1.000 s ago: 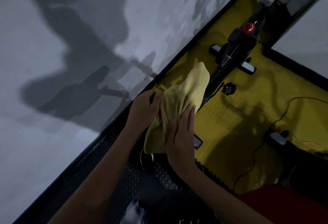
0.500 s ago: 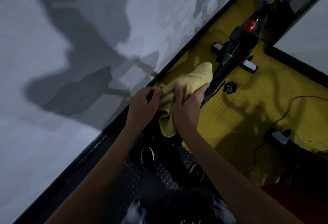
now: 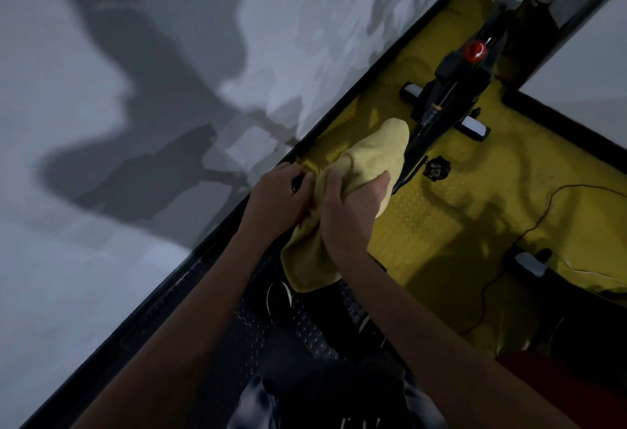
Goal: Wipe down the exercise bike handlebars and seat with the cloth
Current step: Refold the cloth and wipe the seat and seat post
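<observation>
- On the far left is a pale wall point(image 3: 101, 259) with dark shadows on it, and a black baseboard point(image 3: 203, 252) runs diagonally along its foot.
- The left hand point(image 3: 276, 199) comes in from the lower left with a bare forearm. Its fingers are curled around a dark part of the bike, which is mostly hidden, and they touch the edge of the cloth.
- The yellow cloth point(image 3: 369, 163) is bunched between both hands. One rounded end points up toward the bike frame, and the other end hangs down below the hands, over the dark patterned floor.
- The right hand point(image 3: 349, 211) lies on top of the cloth, just beside the left hand, with the fingers bent over it and gripping the fabric. What is under the cloth cannot be seen.
- The black exercise bike point(image 3: 451, 96) stands further right on a yellow mat point(image 3: 475, 191), with a red knob point(image 3: 475, 50) on its frame and a black pedal point(image 3: 437, 168) near the cloth.
- A thin black cable point(image 3: 543, 211) lies across the mat at the right.
</observation>
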Demonstrator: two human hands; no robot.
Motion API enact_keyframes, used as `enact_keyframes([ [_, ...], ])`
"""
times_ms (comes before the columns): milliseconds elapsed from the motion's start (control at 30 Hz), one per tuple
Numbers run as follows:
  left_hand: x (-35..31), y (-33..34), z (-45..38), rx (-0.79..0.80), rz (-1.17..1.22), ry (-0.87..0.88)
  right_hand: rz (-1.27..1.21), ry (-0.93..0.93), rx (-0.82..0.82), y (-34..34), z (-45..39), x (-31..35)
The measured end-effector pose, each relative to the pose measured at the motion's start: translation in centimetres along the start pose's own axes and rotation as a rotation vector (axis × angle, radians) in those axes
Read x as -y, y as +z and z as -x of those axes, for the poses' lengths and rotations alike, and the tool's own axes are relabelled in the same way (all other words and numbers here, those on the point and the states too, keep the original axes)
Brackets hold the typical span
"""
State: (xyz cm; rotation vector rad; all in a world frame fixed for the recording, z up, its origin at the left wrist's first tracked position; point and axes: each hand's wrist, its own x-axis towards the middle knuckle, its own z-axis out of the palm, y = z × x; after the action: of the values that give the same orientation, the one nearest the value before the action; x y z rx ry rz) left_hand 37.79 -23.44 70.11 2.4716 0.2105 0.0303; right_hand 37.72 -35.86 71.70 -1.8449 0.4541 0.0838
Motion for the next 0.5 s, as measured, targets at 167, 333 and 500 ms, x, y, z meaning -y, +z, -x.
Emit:
enact_keyframes([
  [167,-0.1,0.1,0.0,-0.027,0.005,-0.015,0.015,-0.092,0.024,-0.2,0.0,-0.1],
  [333,0.0,0.2,-0.2,-0.013,0.081,-0.058,0.169,-0.198,0.047,-0.9,4.8,-2.5],
  [500,0.0,0.1,0.1,-0.028,0.184,-0.066,0.182,-0.18,0.056,-0.9,5.0,-2.6],
])
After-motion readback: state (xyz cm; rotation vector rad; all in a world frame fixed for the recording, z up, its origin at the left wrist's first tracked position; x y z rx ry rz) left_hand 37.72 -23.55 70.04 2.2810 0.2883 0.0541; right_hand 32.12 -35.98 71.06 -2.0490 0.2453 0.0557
